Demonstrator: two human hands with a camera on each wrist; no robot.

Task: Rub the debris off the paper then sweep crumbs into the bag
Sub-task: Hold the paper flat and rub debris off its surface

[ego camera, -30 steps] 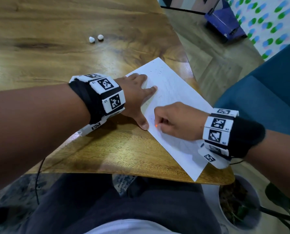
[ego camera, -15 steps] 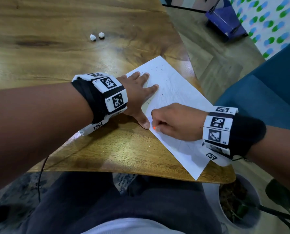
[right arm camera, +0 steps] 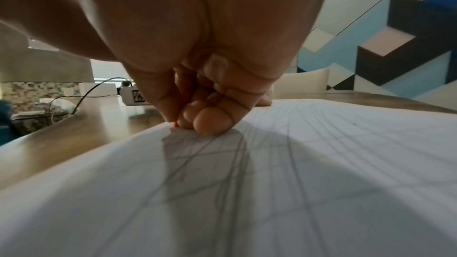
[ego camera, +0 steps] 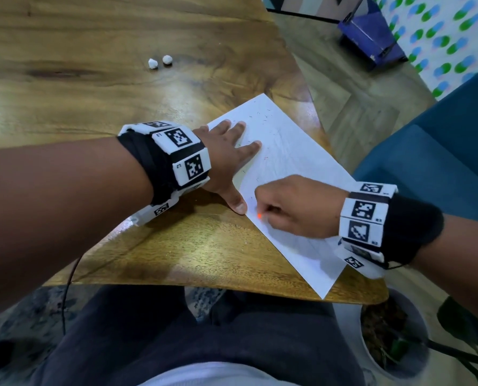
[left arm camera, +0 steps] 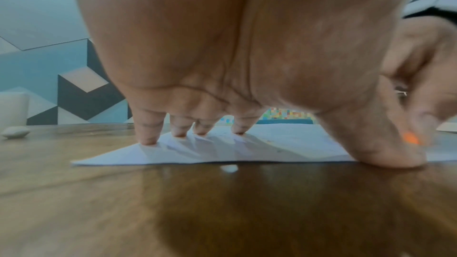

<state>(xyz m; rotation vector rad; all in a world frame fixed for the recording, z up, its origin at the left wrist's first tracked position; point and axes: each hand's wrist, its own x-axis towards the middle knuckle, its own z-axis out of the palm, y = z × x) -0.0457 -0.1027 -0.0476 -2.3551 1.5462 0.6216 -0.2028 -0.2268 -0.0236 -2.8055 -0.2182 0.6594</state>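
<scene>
A white sheet of paper (ego camera: 293, 174) is laid flat on the wooden bench (ego camera: 93, 87), set at an angle near the bench's right edge, with one corner reaching the near edge. Faint pencil lines are seen across the sheet in the right wrist view, and small dark debris specks (ego camera: 260, 118) are scattered over its far part.

The left hand (ego camera: 226, 160) is spread flat on the paper's left edge. Its fingers (left arm camera: 148, 132) are held straight and apart, with the fingertips pressed onto the sheet; the thumb is pressed down at the paper's edge, where sheet and bench meet. Nothing is held by this hand.

The right hand (ego camera: 290, 207) is placed on the paper just beside the left thumb. Its fingers (right arm camera: 210, 122) are curled tightly and a small orange eraser (ego camera: 259, 215) is pinched at their tips. The orange tip is in contact with the sheet close to its left edge. Most of the eraser is hidden by the fingers, so its shape cannot be told.

Two small white lumps (ego camera: 159, 61) are located side by side on the bench, well apart from the paper, on the far side. Marker-printed bands are worn on both wrists. A potted plant (ego camera: 394, 341) is seen on the floor below the bench's near right corner.
</scene>
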